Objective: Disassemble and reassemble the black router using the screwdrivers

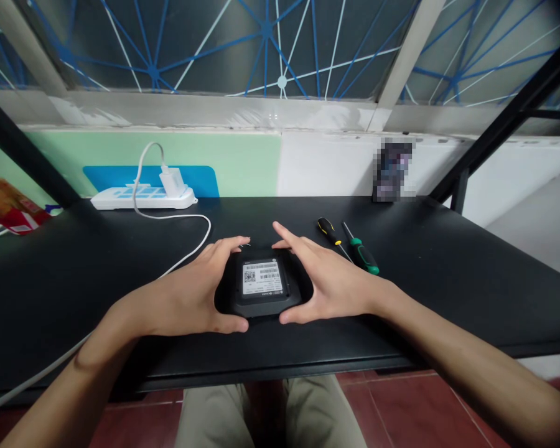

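Observation:
A black box-shaped device (303,286) with rounded corners lies at the middle of the desk near its front edge. Its upper face carries a white printed label (262,278) with a QR code and barcodes. My left hand (191,292) wraps around the device's left side, thumb at the near edge, fingers at the far edge. On the opposite side, my right hand (331,283) curls around it the same way, with the index finger lifted off. Small thin shiny bits show by my left fingertips, too small to name.
Beyond my right hand lie a yellow-and-black screwdriver (327,230) and a green-and-black screwdriver (364,256). A white power strip (116,198) holds a charger (172,182), its white cable (186,254) running past my left arm. A pixelated dark object (392,171) leans on the wall. A red-and-orange packet (12,205) sits far left.

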